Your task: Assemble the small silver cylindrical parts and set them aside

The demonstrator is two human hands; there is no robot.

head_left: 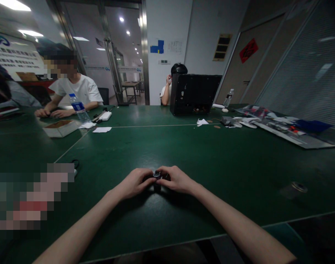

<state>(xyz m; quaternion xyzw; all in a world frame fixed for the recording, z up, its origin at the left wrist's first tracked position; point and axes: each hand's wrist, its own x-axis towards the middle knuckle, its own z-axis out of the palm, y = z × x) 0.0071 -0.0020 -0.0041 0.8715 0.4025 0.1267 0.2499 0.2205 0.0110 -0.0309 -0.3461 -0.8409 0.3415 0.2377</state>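
A small dark round object, perhaps a watch (156,175), stands on the green table (145,227) between my two hands. From its left side, my left hand (137,181) holds it with thumb and fingers closed on its edge. My right hand (176,179) grips the same object from the right, thumb in front and fingers curled behind. A dark part hangs below its face, and its lower end lies in shadow.
Left are an open box (60,129), a water bottle (79,108) and a seated person (76,88). A black case (195,93) stands at the back, another person behind it. Right are a clear cup (294,190) and a cluttered board (296,136).
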